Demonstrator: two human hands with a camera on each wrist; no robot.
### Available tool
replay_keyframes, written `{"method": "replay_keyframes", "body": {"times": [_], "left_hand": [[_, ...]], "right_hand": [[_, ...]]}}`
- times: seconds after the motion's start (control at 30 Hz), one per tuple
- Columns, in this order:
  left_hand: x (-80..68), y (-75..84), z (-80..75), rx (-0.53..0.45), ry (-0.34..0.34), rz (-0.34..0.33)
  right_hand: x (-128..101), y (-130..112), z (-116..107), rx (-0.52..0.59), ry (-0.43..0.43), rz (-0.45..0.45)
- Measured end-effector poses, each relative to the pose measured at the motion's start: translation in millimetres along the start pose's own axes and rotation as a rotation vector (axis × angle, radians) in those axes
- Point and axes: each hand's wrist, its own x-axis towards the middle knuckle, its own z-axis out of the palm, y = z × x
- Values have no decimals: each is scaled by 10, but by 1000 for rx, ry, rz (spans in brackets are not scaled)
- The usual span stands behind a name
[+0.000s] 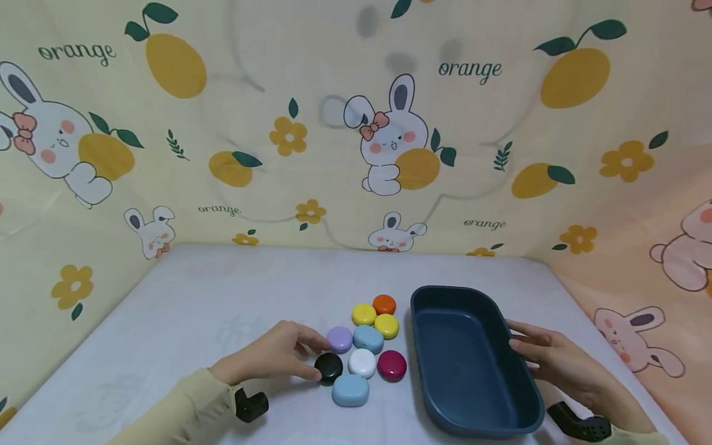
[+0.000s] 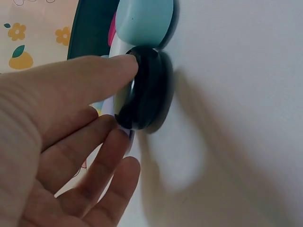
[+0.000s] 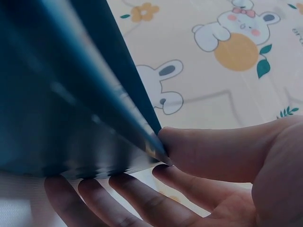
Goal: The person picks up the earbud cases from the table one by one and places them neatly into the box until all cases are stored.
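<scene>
Resting on the desk, our tray is gripped at its right rim by our right hand; left of it, our left hand pinches the black disc just ahead of its fingertips.

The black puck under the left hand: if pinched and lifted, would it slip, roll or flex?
The black puck looks glossy and rounded, so the left hand pinching its edge may slip. It lies flat on the table, so it probably slides rather than rolls. It looks rigid and likely light.
</scene>
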Motion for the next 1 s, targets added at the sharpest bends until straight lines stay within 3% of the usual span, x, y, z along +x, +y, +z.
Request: {"method": "replay_keyframes", "body": {"times": [0.67, 1.0], "left_hand": [[70, 31, 78, 32, -24, -60], [56, 23, 99, 41, -20, -49]], "right_hand": [[-18, -18, -25, 3, -29, 4], [-12, -2, -29, 16, -46, -4]]}}
